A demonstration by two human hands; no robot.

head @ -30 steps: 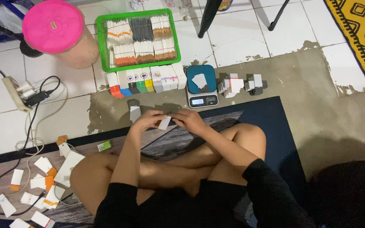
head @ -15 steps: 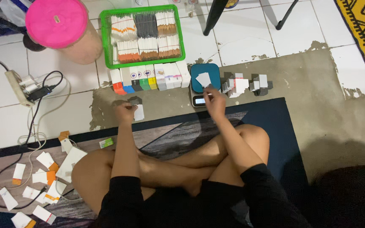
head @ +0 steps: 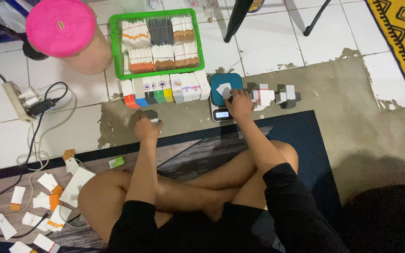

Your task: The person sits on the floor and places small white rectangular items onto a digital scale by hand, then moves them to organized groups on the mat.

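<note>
I sit cross-legged on a dark blue rug (head: 305, 140). My right hand (head: 240, 104) reaches onto a small teal scale (head: 217, 79). Its fingertips pinch the edge of a white packet (head: 222, 89) that lies on the platform. My left hand (head: 146, 129) rests on the concrete floor at the rug's far edge. It is curled around a small white packet (head: 155, 120), right beside a small grey box (head: 150, 114).
A green basket (head: 157, 15) of packet rows stands beyond a line of colour-tipped boxes (head: 165, 89). A pink-lidded jar (head: 62, 28) and a power strip (head: 17, 98) with cables are at left. Loose packets (head: 38, 201) lie lower left. Grey-white boxes (head: 275, 95) sit right of the scale.
Both hands held one white packet together over my lap. They have since parted: the right hand went forward to the scale, the left moved out to the grey box.
</note>
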